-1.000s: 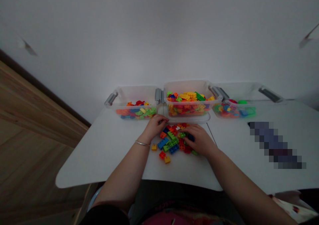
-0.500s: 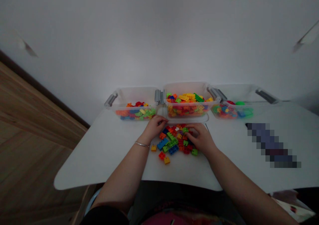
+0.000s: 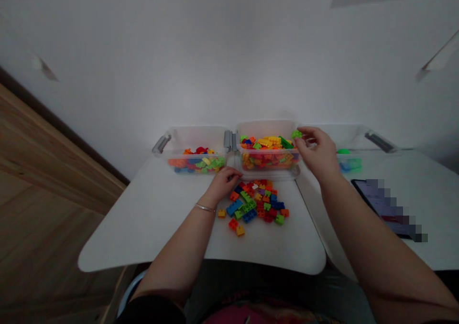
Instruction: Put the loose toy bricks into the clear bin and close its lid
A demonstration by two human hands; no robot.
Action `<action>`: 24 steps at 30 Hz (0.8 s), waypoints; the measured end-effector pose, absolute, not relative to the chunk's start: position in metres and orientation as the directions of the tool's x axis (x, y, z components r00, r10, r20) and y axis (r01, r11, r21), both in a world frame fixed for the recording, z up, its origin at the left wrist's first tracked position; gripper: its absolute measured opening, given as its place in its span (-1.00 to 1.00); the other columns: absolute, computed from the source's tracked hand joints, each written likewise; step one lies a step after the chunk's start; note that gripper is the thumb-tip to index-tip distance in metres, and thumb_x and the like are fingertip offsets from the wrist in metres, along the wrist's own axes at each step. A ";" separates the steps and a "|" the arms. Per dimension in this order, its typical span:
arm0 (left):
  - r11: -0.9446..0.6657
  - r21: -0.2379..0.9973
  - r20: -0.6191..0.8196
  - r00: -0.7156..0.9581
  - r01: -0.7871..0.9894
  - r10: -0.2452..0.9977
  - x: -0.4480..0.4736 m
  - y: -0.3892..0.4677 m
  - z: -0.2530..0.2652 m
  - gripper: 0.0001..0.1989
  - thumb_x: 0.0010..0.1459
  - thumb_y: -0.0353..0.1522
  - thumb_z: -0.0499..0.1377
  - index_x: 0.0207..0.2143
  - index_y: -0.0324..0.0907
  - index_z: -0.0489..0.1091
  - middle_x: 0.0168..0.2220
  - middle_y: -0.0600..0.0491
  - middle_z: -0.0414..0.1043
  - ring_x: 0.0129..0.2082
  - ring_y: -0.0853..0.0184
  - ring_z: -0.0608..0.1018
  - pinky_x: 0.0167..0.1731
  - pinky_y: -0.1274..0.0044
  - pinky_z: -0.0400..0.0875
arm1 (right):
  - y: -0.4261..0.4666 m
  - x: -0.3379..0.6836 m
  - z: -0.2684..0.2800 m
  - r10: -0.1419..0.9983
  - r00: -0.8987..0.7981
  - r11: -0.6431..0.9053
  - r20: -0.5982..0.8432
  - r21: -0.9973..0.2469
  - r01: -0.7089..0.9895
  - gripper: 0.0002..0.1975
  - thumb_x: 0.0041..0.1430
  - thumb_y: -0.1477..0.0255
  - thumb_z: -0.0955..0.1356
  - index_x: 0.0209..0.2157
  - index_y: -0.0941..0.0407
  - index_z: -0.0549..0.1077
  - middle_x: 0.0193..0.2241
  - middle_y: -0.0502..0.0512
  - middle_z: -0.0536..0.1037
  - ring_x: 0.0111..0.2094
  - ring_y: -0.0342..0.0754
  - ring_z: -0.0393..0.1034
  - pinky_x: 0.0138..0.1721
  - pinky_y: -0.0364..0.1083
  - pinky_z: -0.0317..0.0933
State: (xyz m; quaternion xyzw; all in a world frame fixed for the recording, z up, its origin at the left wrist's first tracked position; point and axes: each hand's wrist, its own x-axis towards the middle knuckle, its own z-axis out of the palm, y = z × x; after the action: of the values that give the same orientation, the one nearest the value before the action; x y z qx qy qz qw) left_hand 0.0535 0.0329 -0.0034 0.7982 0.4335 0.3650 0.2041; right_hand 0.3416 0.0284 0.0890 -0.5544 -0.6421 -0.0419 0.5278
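Note:
Between the thumb and fingertips of my right hand is a light green toy building brick, raised at the right end of the middle clear bin. Several yellow, orange, red and green bricks fill that bin's lower part. My left hand rests on the table at the left edge of a loose brick pile, its fingers curled together and no brick showing in them. Red, blue, green and orange bricks make up the pile. A yellow brick lies just below my left wrist.
A left clear bin holds mixed bricks. The right clear bin, with green and blue pieces, is partly behind my right hand. A tablet-like device, partly pixelated, lies right of my right forearm. The white table meets the wall.
My right hand has lifted from the pile, carrying the light green brick up and right to the middle bin's right end. My left hand has stayed in place.

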 end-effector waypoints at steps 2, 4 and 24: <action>-0.545 0.641 0.409 0.360 0.541 0.838 0.053 0.033 -0.004 -0.82 0.11 -0.47 0.12 -0.32 -0.22 0.53 -0.29 -0.04 0.54 -0.22 0.28 0.53 -0.11 0.41 0.45 | 0.042 0.345 0.091 0.704 0.190 0.346 0.685 -0.564 0.750 -0.69 0.06 0.31 0.35 -0.15 0.12 0.49 -0.29 0.13 0.57 -0.35 -0.02 0.42 -0.26 0.02 0.34; -0.549 0.641 0.413 0.362 0.537 0.836 0.053 0.034 -0.005 -0.82 0.12 -0.47 0.11 -0.32 -0.22 0.53 -0.29 -0.04 0.54 -0.22 0.29 0.53 -0.11 0.42 0.45 | 0.054 0.346 0.095 0.743 0.194 0.303 0.640 -0.581 0.755 -0.69 0.05 0.31 0.36 -0.17 0.14 0.50 -0.31 0.15 0.59 -0.38 -0.02 0.43 -0.29 0.00 0.33; -0.534 0.654 0.397 0.358 0.536 0.845 0.054 0.036 -0.005 -0.83 0.13 -0.46 0.12 -0.33 -0.22 0.53 -0.29 -0.04 0.54 -0.22 0.30 0.53 -0.12 0.44 0.45 | 0.083 0.310 0.120 0.784 -0.005 0.261 0.621 -0.323 0.910 -0.76 0.11 0.33 0.32 -0.22 0.09 0.55 -0.26 0.17 0.61 -0.22 0.08 0.45 -0.18 0.05 0.30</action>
State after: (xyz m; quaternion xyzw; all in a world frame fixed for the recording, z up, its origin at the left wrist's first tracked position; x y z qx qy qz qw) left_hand 0.0539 0.0361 -0.0052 0.7962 0.4336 0.3649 0.2120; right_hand 0.3101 0.0831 0.1200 -0.6018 -0.7036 -0.0852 0.3681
